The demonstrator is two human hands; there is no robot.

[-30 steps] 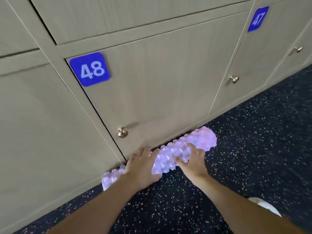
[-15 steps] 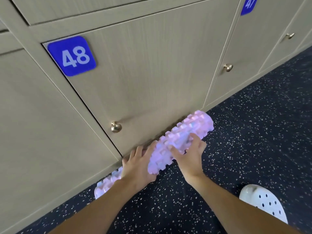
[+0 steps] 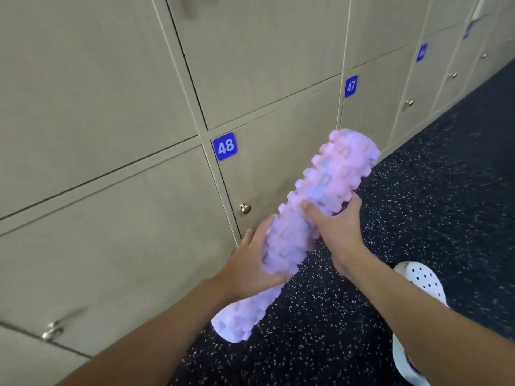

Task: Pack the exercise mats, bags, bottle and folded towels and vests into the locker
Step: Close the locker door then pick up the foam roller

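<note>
Two-handed grip on a lilac knobbed roll (image 3: 328, 176), judged to be one of the exercise mats: the left hand (image 3: 249, 264) clasps its lower half, thumb wrapped underneath, and the right hand (image 3: 338, 232) clasps its upper half, fingers curled over the knobs. Long axis oblique: from a near, low end below the left hand to a far, high end above and beyond the right hand, leaning toward the lockers. Whole roll is held off the floor (image 3: 418, 213), touching neither it nor the doors as far as motion blur allows. Beyond the grip stands locker door 48 (image 3: 267, 176), closed; its blue number plate (image 3: 225, 146) sits above and left of the hands, its brass knob (image 3: 245, 208) just beyond the left hand's fingers and well apart from the right hand. Governing relation: the left hand is nearer the knob, while the roll's upper half lies across the door's front, probably within its swing, so the roll likely must pass to the right hand alone and be drawn clear before opening. Floor is dark speckled rubber; a white perforated shoe (image 3: 420, 280) lies below and right of the right forearm; further closed doors, door 47 (image 3: 367, 118) among them, recede to the right.
</note>
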